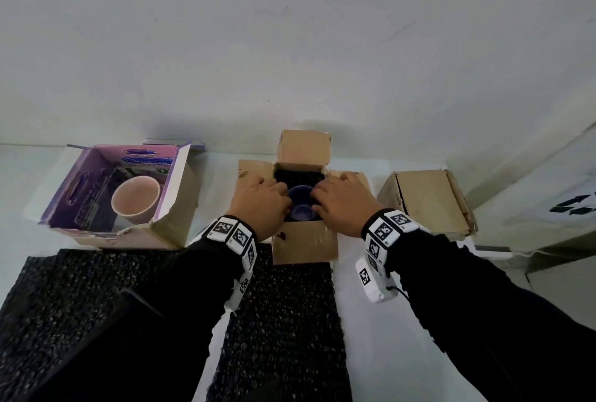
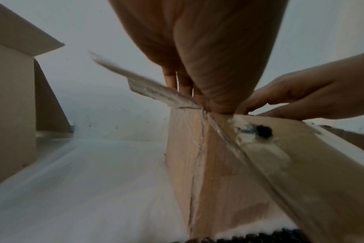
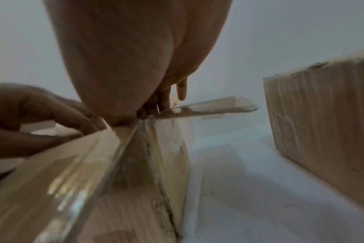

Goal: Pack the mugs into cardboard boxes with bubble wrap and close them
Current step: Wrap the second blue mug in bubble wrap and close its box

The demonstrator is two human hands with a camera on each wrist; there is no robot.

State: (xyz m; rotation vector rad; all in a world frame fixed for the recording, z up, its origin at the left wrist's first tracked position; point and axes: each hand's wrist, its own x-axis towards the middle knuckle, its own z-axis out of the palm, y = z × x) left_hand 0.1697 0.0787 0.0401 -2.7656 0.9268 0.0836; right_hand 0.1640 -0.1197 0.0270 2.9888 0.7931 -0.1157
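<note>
A dark blue mug (image 1: pixel 301 208) sits upright inside the open middle cardboard box (image 1: pixel 304 245), with dark bubble wrap (image 1: pixel 296 177) lining the box behind it. All the box flaps are folded outward. My left hand (image 1: pixel 280 200) grips the mug's left side with curled fingers and my right hand (image 1: pixel 319 200) grips its right side. The fingertips are hidden inside the box. In the left wrist view my fingers (image 2: pixel 183 85) dip behind a side flap of the box (image 2: pixel 218 164). The right wrist view shows my fingers (image 3: pixel 166 95) going down past the other flap.
At the left, a purple box (image 1: pixel 174 188) stands open and holds a pink mug (image 1: pixel 135 200). A closed cardboard box (image 1: pixel 429 198) stands to the right. Black bubble wrap sheets (image 1: pixel 283 321) lie on the white table near me. A wall rises just behind the boxes.
</note>
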